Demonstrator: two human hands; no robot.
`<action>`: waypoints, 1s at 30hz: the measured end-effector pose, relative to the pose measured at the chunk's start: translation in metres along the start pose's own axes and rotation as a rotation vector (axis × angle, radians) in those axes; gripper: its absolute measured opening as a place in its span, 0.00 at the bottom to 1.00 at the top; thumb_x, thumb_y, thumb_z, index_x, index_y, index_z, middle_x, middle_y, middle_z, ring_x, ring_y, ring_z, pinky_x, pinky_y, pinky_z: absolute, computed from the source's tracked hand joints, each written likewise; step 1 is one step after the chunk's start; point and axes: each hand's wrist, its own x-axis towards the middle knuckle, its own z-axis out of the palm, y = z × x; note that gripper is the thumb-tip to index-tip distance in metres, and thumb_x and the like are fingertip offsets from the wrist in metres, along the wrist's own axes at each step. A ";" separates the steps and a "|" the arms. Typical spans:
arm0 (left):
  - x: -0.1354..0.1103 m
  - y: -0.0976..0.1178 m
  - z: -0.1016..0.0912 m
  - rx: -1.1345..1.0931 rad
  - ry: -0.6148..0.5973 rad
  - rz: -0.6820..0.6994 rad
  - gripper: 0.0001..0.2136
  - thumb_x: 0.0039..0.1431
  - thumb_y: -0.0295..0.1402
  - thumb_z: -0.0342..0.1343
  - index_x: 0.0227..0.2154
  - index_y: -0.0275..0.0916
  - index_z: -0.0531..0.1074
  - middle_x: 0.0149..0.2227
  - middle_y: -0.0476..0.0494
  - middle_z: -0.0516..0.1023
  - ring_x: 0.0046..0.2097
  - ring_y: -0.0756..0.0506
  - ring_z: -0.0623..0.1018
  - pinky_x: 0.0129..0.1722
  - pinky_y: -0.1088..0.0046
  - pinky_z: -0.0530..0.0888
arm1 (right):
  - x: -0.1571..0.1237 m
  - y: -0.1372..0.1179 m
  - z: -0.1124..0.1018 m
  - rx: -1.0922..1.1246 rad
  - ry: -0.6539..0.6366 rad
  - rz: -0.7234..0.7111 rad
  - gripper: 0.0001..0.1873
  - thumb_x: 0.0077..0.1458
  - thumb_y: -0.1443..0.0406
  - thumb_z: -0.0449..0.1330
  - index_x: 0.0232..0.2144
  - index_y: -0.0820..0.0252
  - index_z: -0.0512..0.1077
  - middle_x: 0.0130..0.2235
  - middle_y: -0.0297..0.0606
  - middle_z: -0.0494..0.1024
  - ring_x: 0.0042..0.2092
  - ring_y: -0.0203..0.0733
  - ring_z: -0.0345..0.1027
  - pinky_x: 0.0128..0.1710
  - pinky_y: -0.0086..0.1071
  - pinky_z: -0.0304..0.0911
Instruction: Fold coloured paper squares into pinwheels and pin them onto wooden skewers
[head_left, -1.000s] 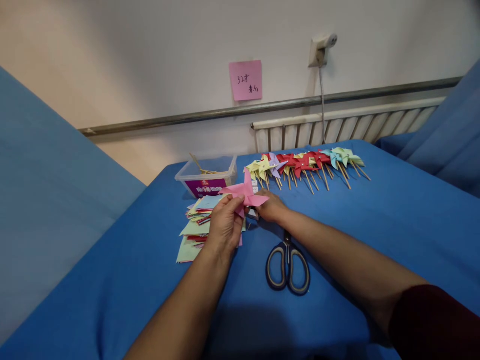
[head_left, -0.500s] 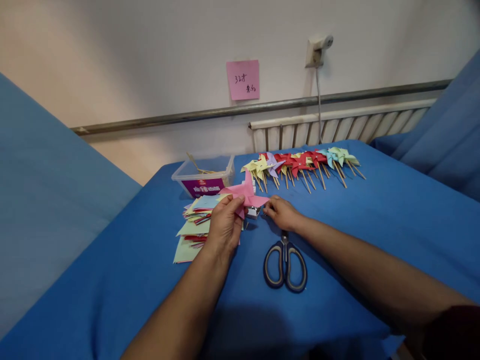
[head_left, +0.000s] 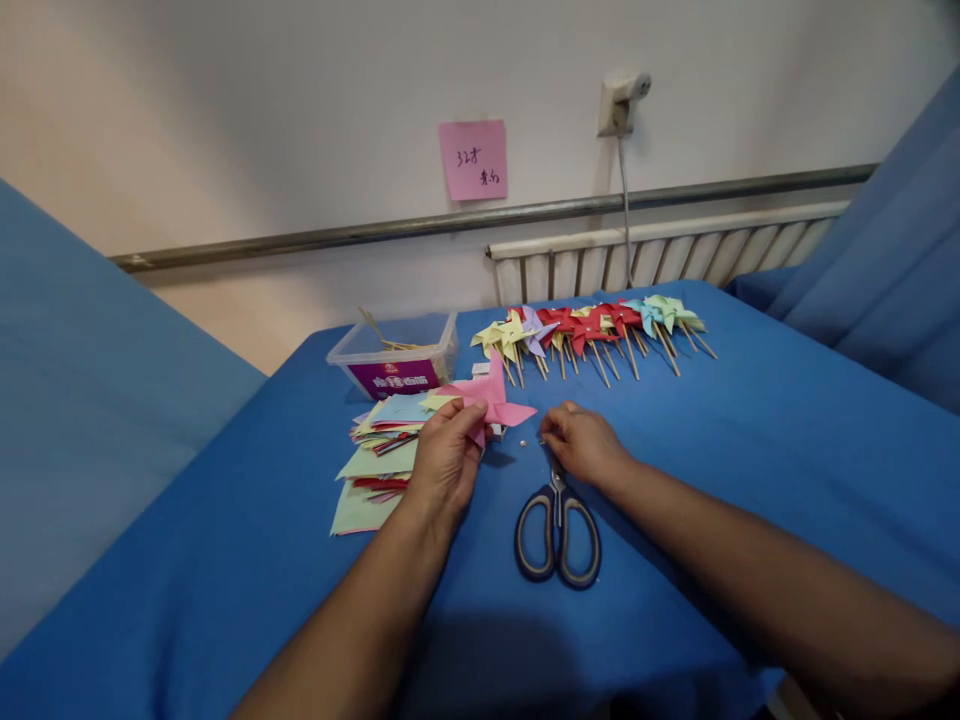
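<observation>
My left hand (head_left: 448,455) is closed on a pink paper pinwheel (head_left: 491,398), pinching its middle between thumb and fingers; no stick shows on it. Right of its tip, my right hand (head_left: 581,440) is low over the table with thumb and fingertips pinched together. A tiny shiny bit shows at those fingertips, too small to name. One small pale piece (head_left: 523,443) lies on the cloth between the hands. Just below my right hand lie closed scissors (head_left: 557,530) with dark handles. Partly hidden behind the pinwheel is a small white box (head_left: 481,370).
Stacks of coloured paper (head_left: 375,460) lie left of my left hand. Behind them stands a clear plastic tub (head_left: 394,340) with thin sticks. Several finished pinwheels on sticks (head_left: 589,328) lie along the back of the blue-covered table (head_left: 675,420), near a radiator (head_left: 675,250).
My right hand has moved away from the pinwheel's tip, and the small pale piece now shows on the cloth. My left hand still holds the pinwheel. The view has shifted slightly.
</observation>
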 end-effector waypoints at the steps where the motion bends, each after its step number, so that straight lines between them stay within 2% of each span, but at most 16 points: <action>1: -0.001 0.000 0.001 0.002 0.002 -0.002 0.10 0.41 0.28 0.66 0.25 0.34 0.71 0.24 0.50 0.73 0.24 0.53 0.72 0.27 0.77 0.70 | -0.003 0.000 -0.002 -0.024 -0.011 -0.002 0.08 0.57 0.64 0.54 0.36 0.56 0.73 0.37 0.36 0.72 0.38 0.38 0.66 0.36 0.29 0.54; 10: -0.004 -0.015 0.003 0.086 -0.002 0.011 0.09 0.40 0.30 0.66 0.22 0.34 0.72 0.20 0.51 0.71 0.23 0.54 0.69 0.26 0.79 0.66 | -0.007 -0.006 -0.014 -0.166 -0.088 -0.179 0.11 0.59 0.63 0.51 0.38 0.57 0.74 0.40 0.41 0.75 0.41 0.42 0.68 0.42 0.33 0.54; 16: -0.006 -0.021 0.004 0.141 -0.022 0.008 0.08 0.40 0.31 0.66 0.21 0.35 0.72 0.20 0.51 0.71 0.23 0.54 0.68 0.25 0.78 0.64 | -0.003 -0.004 -0.012 -0.204 -0.098 -0.162 0.13 0.60 0.61 0.51 0.37 0.57 0.74 0.39 0.42 0.75 0.41 0.44 0.68 0.41 0.34 0.54; 25: -0.003 -0.027 0.001 0.173 -0.030 0.009 0.08 0.42 0.31 0.66 0.22 0.35 0.71 0.20 0.51 0.70 0.23 0.54 0.67 0.25 0.78 0.64 | 0.004 0.005 -0.010 -0.105 -0.024 -0.157 0.09 0.54 0.66 0.56 0.38 0.55 0.72 0.40 0.37 0.74 0.41 0.41 0.67 0.41 0.34 0.53; 30: -0.003 -0.034 0.003 0.220 -0.047 0.016 0.09 0.41 0.32 0.66 0.22 0.35 0.71 0.20 0.51 0.70 0.22 0.54 0.67 0.24 0.79 0.62 | 0.006 0.005 -0.010 -0.079 -0.096 -0.199 0.10 0.57 0.61 0.54 0.38 0.54 0.73 0.39 0.38 0.74 0.41 0.42 0.67 0.41 0.34 0.53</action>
